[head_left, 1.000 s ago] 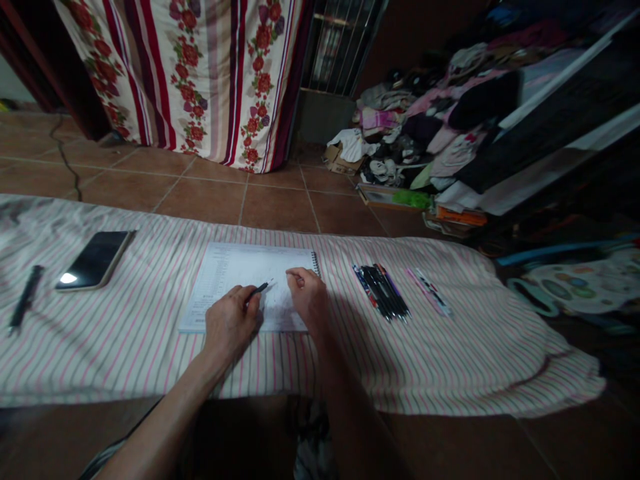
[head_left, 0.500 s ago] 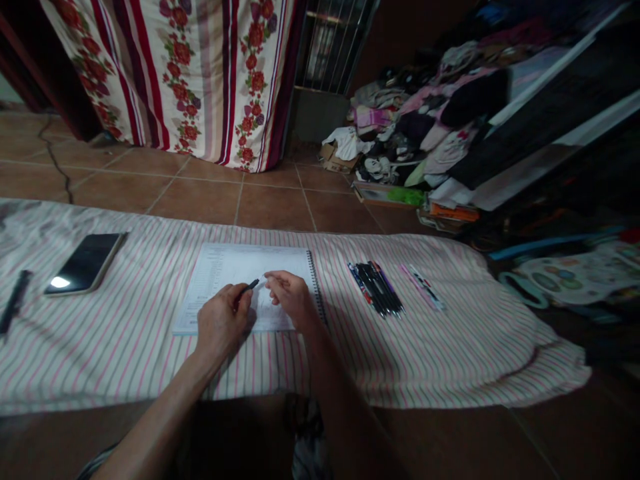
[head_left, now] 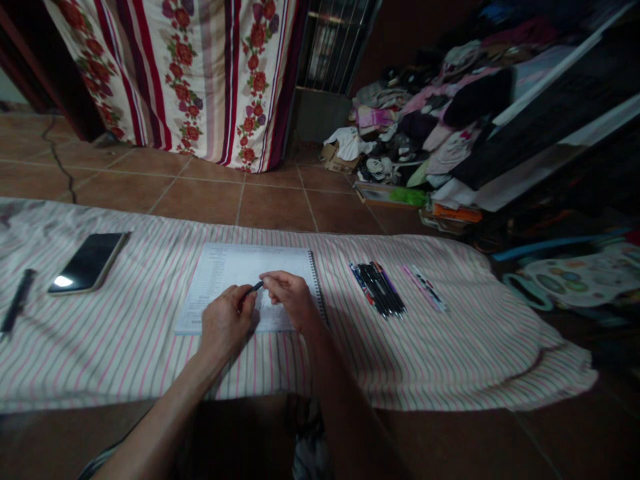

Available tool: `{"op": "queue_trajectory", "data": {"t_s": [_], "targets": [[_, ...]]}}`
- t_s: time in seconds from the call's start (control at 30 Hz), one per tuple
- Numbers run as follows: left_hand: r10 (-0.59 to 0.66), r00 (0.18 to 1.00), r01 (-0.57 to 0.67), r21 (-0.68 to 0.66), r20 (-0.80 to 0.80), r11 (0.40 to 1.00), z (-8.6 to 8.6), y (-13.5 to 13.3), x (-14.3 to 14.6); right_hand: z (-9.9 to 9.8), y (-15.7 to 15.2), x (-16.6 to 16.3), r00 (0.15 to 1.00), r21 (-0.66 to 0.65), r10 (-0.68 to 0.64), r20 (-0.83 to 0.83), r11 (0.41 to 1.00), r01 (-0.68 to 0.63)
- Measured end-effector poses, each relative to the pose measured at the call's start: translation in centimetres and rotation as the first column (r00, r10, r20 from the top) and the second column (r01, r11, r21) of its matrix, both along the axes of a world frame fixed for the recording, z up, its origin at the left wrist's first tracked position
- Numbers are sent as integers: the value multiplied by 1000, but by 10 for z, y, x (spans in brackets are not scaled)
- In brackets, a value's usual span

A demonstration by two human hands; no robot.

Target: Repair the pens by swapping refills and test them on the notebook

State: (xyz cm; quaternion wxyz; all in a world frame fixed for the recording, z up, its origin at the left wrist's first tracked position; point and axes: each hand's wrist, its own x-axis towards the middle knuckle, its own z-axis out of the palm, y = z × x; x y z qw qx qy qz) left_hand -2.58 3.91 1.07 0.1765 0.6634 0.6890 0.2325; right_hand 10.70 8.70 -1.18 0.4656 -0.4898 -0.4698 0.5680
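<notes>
A short dark pen barrel is pinched in my left hand, pointing up and to the right. My right hand is closed, with thumb and forefinger together at the barrel's far end; the small piece between those fingertips is mostly hidden. Both hands are just over an open spiral notebook with printed pages, its coil on the right. To the right of the notebook lies a bundle of mostly black pens. Beyond it, a pink pen and a white-and-dark pen lie side by side.
A striped cloth covers the low surface under everything. On the left rest a smartphone and a dark pen-like object. Past the far edge are floor tiles, a floral curtain and a heap of clothes.
The fingertips of my right hand have come together with the end of the pen barrel, closing the small gap between them. The view has shifted slightly.
</notes>
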Motion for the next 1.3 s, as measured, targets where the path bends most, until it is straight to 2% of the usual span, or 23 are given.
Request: {"op": "queue_trajectory", "data": {"t_s": [0.23,0.5,0.97,1.3], "targets": [[-2,1000,2,13,-15,1000,-2,0,0,4,-1,1,1000,-24,-23,-19,999,23],[-25,1000,25,-17,3,1000,-1,-2,-3,14,-5,1,999,-73,11,-41,997,-14],[1,1000,-1,-9,17,1000,0,-1,-4,13,-5,-2,998,-134,66,-5,989,-66],[-81,989,77,35,121,996,-12,3,-8,15,-1,-3,999,-68,44,-28,997,-45]]}}
